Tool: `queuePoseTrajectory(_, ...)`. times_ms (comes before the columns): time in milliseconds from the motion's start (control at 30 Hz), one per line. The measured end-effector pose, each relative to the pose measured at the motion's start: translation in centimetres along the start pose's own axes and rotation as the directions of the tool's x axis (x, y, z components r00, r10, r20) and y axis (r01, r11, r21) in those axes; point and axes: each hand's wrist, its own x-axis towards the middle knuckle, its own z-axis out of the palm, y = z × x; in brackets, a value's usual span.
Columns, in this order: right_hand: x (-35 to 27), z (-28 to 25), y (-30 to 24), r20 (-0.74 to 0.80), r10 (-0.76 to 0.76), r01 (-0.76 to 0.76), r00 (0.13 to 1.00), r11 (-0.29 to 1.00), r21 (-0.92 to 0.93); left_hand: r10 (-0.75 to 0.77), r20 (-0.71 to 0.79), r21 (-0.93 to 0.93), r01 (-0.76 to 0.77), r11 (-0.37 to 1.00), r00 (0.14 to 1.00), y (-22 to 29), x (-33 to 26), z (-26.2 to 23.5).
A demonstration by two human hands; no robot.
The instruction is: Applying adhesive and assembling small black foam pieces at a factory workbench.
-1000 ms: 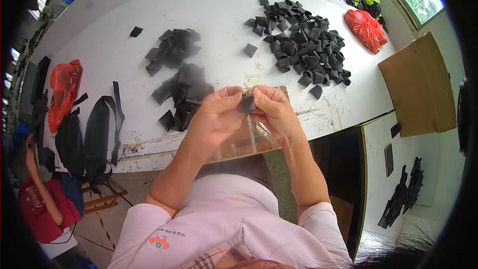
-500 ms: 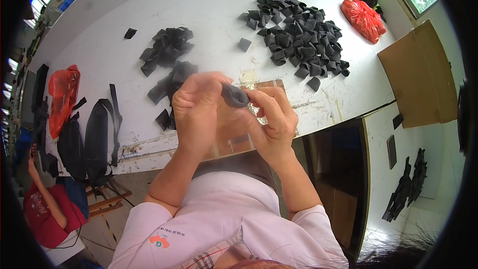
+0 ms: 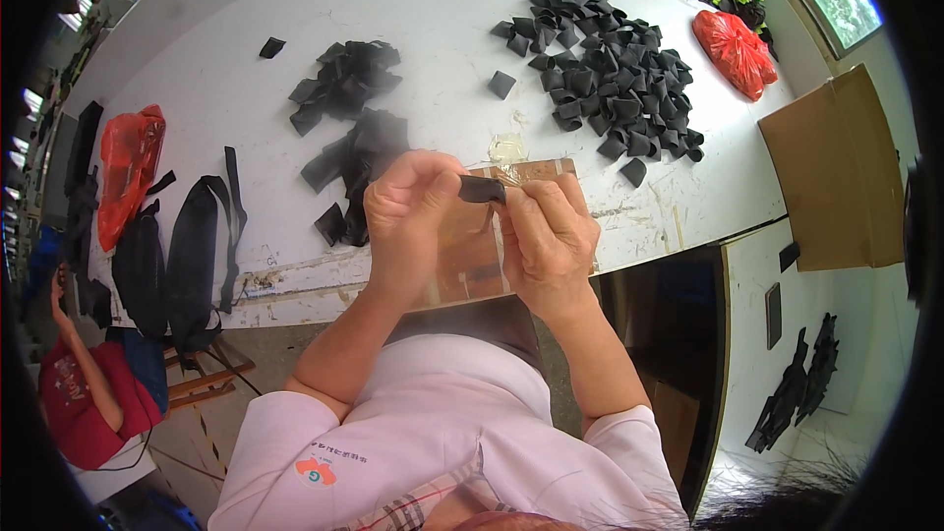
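Between both hands I hold a small black fabric piece [image 3: 481, 189], stretched above a brown taped board at the table's near edge. My left hand [image 3: 413, 205] pinches its left end between thumb and fingers. At its right end, my right hand [image 3: 551, 236] has a closed pinch on the piece. Left of my hands lie two loose heaps of black fabric pieces, a farther heap [image 3: 344, 84] and a nearer heap [image 3: 359, 157]. A large pile of folded black loops [image 3: 619, 74] is spread beyond my right hand.
Black straps [image 3: 197, 246] and a red plastic bag [image 3: 130, 172] lie at the left of the white table [image 3: 442, 29]. Another red bag [image 3: 736, 54] is far right, near a cardboard box [image 3: 836, 167]. At lower left sits a person in a red shirt [image 3: 103, 398].
The black piece, bulged into a rounded loop before, is now flatter and drawn out between my hands. My right hand has turned, its fingers curling more tightly. The view has shifted slightly.
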Motion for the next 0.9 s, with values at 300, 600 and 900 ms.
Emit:
queuePoseTrajectory(300, 3.4, -2.9, 3.8, 0.178, 0.665, -0.595, 0.725, 0.476, 0.647, -0.008, -0.137, 0.613, 0.091, 0.784, 0.991, -2.1, -1.1, -2.1)
queuePoseTrajectory(600, -6.5, 2.3, -1.2, 0.625, 0.601, -0.864, 0.498, 0.411, 0.292, 0.004, 0.191, 0.979, -0.191, 0.068, 0.982, -8.7, -4.0, -7.0)
queuePoseTrajectory(900, -7.6, 5.8, -1.4, 0.631, 0.635, -0.688, 0.446, -0.208, 0.695, 0.319, 0.331, 0.781, -0.448, 0.435, 0.888, -3.4, -6.3, -3.9)
